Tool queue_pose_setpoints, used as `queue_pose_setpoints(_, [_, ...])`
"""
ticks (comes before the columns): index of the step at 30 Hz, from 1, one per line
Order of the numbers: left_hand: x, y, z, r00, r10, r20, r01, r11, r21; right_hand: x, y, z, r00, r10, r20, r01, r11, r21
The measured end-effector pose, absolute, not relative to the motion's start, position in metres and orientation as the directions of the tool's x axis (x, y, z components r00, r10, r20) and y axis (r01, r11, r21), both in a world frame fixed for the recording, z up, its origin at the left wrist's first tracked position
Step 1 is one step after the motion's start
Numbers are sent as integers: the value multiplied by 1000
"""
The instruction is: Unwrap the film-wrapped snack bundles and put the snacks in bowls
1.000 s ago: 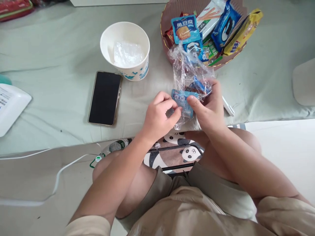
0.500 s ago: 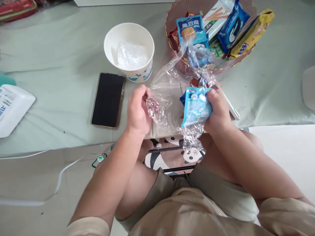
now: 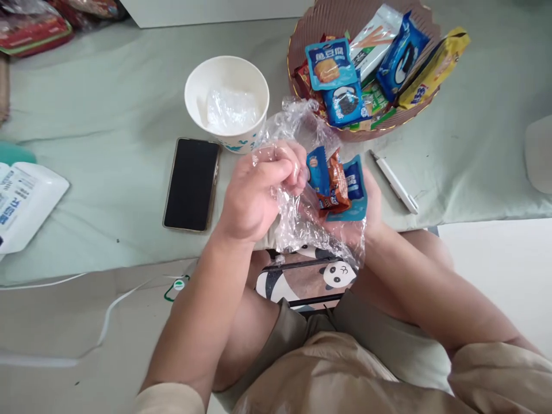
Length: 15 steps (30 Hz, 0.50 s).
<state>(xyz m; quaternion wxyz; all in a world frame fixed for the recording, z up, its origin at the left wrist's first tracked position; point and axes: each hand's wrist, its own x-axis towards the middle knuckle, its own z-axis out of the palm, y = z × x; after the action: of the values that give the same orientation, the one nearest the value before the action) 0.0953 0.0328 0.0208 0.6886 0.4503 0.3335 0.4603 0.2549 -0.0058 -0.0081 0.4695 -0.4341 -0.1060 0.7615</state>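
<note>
My left hand [image 3: 259, 187] is closed in a fist on a crumpled clear plastic bag [image 3: 297, 221], in front of the paper tub. Beside it my right hand [image 3: 371, 201] cups three small snack packets in its palm: a blue packet [image 3: 318, 171], an orange-brown packet [image 3: 337, 187] and a light blue packet [image 3: 356, 195]. Loose film hangs below the packets and over part of the right palm. Whether the packets lie inside the bag or against it, I cannot tell.
A ribbed brown basket [image 3: 297, 43] of snack packets stands behind my hands. A white paper tub [image 3: 226, 138] holds folded clear plastic. Nearby lie a phone [image 3: 192, 184] and a white pen [image 3: 397, 184]. At far left is a white package [image 3: 32, 201].
My left hand has moved right, bringing the bag toward the packets. The bag has come away from the basket. My right hand has turned palm up, showing the packets; the pen is now uncovered.
</note>
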Motion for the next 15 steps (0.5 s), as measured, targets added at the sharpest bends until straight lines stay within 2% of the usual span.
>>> queue_pose_setpoints(3, [95,34,32,399,917,11,-311,125,942,252,-6,-8,-254,800,-544,-685,-546,-482])
queue_pose_setpoints(10, [90,36,67,464,848,255,-512,22,859,249,-6,-21,-333,791,-514,-717,-566,-407])
queue_pose_setpoints(12, [84,39,69,517,794,320,-570,40,821,249,-7,-25,-356,784,-509,-720,-577,-385])
queue_pose_setpoints(14, [74,45,63,486,811,326,-571,13,821,250,-7,-29,-382,795,-472,-727,-574,-377])
queue_pose_setpoints(15, [67,49,57,406,850,335,-519,-87,851,251,-7,-31,-398,803,-444,-729,-571,-379])
